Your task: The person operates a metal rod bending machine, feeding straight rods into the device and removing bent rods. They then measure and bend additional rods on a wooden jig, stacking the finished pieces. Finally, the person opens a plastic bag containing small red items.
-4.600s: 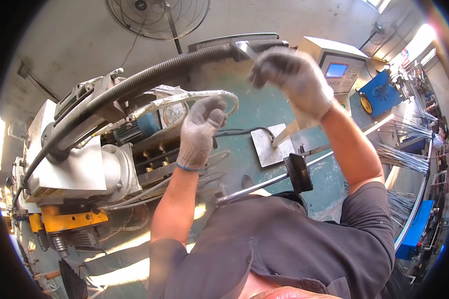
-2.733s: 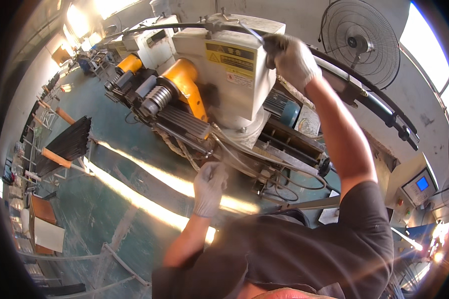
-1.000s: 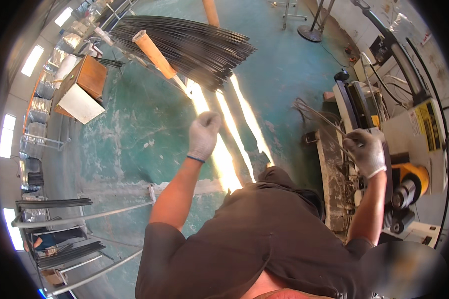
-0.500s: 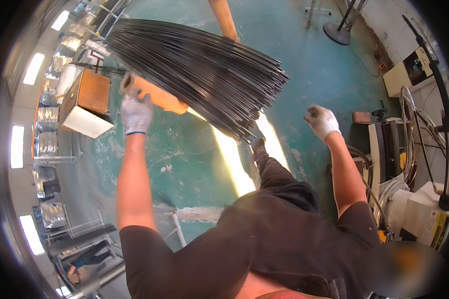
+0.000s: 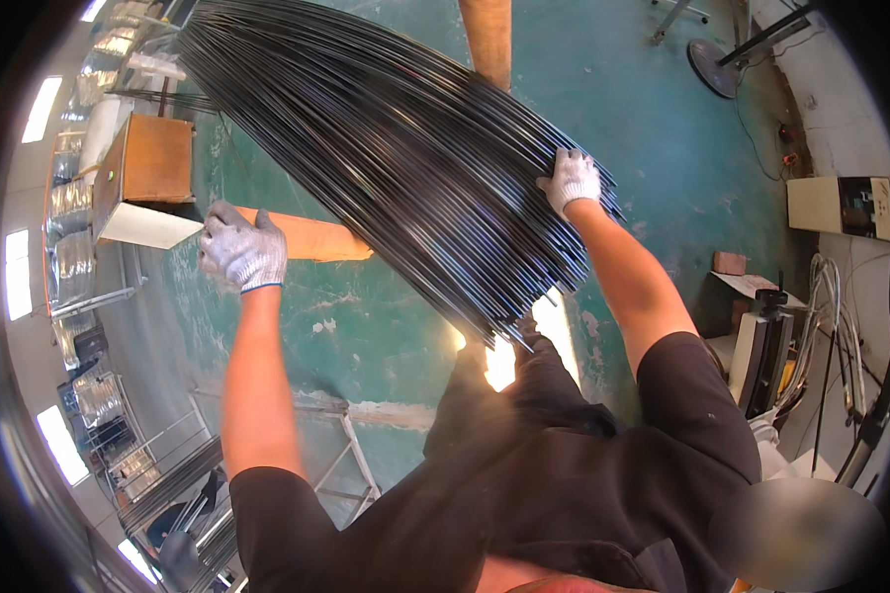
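A wide bundle of thin black rods [image 5: 396, 148] fans toward me across the upper middle, with loose, uneven ends nearest me. My right hand [image 5: 574, 182], in a white knitted glove, is on the bundle's right edge near those ends. Its fingers curl over the outer rods, and the thumb lies on the left side. At the left, my gloved left hand [image 5: 244, 249] is beside the outer end of an orange-covered beam [image 5: 311, 237] that runs beneath the rods. Its fingers are loosely bent, with the thumb apart; the beam's end is hidden behind the hand.
Another orange support [image 5: 488, 44] stands beyond the bundle. To the left are a brown and white box [image 5: 156, 163] and a metal rack [image 5: 341, 435] low down. A round stand base [image 5: 712, 67], a wall-side cabinet [image 5: 841, 208] and hanging cables [image 5: 829, 306] lie right, above a green floor [image 5: 346, 336].
My right hand has moved up and left from open air onto the rods' right edge. My left hand has shifted slightly left and lower. The view has moved closer to the bundle.
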`<state>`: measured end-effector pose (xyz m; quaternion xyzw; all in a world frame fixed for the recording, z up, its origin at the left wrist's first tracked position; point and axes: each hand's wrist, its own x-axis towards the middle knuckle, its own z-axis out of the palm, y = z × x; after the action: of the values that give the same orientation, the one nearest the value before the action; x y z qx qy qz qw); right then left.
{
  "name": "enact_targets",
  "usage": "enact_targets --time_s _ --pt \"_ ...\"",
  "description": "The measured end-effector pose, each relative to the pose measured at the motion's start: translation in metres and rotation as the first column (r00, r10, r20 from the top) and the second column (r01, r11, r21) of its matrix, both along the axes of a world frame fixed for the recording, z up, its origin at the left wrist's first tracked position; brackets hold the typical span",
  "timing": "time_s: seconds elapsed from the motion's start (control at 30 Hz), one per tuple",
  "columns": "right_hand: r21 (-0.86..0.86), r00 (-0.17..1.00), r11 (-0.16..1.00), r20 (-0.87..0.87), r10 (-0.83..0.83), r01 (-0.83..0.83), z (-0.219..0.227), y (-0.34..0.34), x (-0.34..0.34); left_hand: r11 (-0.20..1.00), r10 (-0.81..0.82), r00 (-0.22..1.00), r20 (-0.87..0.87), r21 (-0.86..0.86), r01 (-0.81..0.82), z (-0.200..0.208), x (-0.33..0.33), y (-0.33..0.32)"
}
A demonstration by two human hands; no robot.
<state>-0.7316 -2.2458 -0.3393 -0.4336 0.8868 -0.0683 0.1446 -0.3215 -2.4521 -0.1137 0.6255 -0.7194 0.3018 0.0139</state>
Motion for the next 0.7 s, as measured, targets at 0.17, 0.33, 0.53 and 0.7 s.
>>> enact_targets --time_s 0.17,0.33,0.53,0.7 --pt "0.052 0.998 0.998 -0.063 0.031 -0.028 -0.033 -0.020 0.010 0.989 -0.091 0.996 -0.016 -0.120 0.088 -0.017 0.009 -0.015" --pt "0.171 0.974 0.970 0.172 0.146 -0.175 -0.038 -0.016 0.038 0.983 -0.089 0.996 -0.019 -0.163 0.085 -0.023 0.010 -0.018" --pt "0.227 0.850 0.936 0.513 0.120 -0.269 0.016 -0.001 0.105 0.984 -0.107 0.993 -0.041 -0.150 0.100 -0.028 0.021 -0.018" --pt "0.239 0.113 0.958 0.960 -0.258 0.156 0.025 0.034 0.150 0.986 -0.161 0.978 -0.133 -0.067 0.153 -0.020 0.025 -0.014"
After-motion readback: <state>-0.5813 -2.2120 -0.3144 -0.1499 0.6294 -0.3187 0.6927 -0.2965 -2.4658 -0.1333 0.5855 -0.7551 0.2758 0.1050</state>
